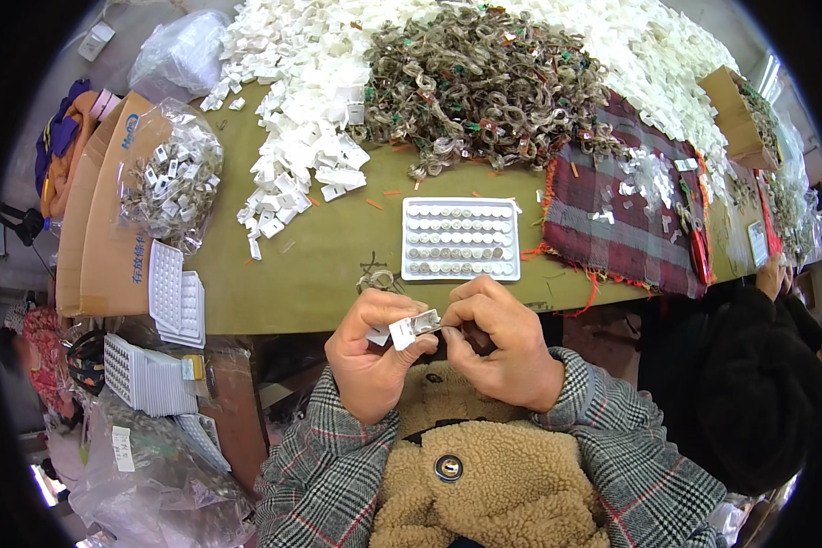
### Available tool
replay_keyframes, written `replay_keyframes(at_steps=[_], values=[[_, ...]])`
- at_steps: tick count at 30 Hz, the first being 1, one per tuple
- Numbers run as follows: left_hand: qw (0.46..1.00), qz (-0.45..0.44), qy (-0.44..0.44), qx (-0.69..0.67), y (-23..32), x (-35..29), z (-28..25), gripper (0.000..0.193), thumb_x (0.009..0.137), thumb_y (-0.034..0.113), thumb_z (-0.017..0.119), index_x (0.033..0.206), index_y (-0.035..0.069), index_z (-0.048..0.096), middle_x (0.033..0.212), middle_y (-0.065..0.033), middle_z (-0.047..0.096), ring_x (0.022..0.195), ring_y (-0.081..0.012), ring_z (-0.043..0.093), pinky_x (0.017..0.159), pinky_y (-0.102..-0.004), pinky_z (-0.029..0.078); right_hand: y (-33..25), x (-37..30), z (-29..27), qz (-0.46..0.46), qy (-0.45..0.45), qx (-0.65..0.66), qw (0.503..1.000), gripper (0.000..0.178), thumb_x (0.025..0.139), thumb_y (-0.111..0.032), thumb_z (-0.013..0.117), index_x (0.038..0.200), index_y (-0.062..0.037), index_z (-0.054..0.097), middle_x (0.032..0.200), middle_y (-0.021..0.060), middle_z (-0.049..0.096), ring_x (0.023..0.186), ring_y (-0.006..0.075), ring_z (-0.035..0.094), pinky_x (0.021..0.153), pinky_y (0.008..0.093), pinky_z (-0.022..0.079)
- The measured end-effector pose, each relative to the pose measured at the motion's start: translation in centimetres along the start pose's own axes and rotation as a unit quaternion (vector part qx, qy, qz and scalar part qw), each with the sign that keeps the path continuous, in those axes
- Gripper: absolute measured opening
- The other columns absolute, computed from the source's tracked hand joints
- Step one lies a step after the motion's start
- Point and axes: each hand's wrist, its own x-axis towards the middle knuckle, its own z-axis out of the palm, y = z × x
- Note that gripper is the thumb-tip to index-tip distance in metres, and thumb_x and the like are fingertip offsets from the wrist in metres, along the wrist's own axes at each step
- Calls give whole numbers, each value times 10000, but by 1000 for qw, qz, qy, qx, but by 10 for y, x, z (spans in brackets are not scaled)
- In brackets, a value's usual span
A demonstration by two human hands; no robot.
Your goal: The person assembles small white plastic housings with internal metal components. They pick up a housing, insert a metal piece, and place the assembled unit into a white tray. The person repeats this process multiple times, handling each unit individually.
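I had the left hand point(370, 356) clamped on a small white casing point(405, 334) by the bench point(320, 265); the right hand's point(507, 352) fingertips met beside it, on what I couldn't tell. Ahead lay a white tray point(459, 202), then tangled coils point(484, 82); plaid cloth point(612, 215) covered the right.

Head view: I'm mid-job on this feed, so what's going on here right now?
A person's left hand holds a small white box-shaped piece, while the right hand has its fingers at the piece's right end; what they pinch is too small to tell. Just ahead, a white rectangular tray with rows of small round pieces lies on the olive-green tabletop. Beyond it sits a large heap of brownish-grey looped strands.
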Motion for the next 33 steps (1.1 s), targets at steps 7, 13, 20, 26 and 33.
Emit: replay_keyframes(at_steps=[7, 13, 20, 26, 33], values=[[992, 91, -14, 84, -2, -1, -5, 268, 785, 48, 831, 958, 15, 629, 1021, -114, 659, 900, -163, 645, 786, -273, 528, 2, -1, 3, 10, 21, 16, 1000, 178, 764, 88, 668, 904, 5, 597, 907, 73, 572, 621, 81, 499, 535, 220, 411], [992, 114, -14, 58, -7, -1, -6, 258, 806, 39, 813, 978, 13, 623, 1019, -125, 656, 884, -162, 652, 759, -268, 544, 8, 0, 2, 154, -42, 148, 976, 86, 836, 33, 638, 903, 8, 590, 878, 20, 589, 696, 33, 493, 571, 207, 409], [944, -144, -25, -295, -12, -2, -4, 224, 936, 131, 686, 1077, -21, 602, 1025, -142, 643, 762, -158, 649, 515, -228, 547, 10, -4, 4, 290, -45, 351, 889, 81, 922, -49, 642, 926, 22, 604, 833, 4, 625, 710, 17, 553, 584, 195, 459], [851, -272, -62, -444, -12, -2, -9, 247, 981, 138, 614, 1165, -26, 602, 1079, -180, 660, 751, -184, 649, 497, -246, 544, 6, -8, -1, 311, -56, 253, 914, 111, 909, -58, 664, 938, 29, 602, 844, 26, 640, 707, 62, 607, 598, 234, 486], [929, -245, -43, -274, -14, -8, -6, 242, 953, 73, 644, 1152, -62, 615, 943, -148, 693, 763, -197, 695, 621, -295, 622, 4, -4, -4, -18, 37, -4, 999, 150, 786, 14, 702, 901, 8, 606, 874, 131, 628, 791, 301, 623, 699, 371, 505]])
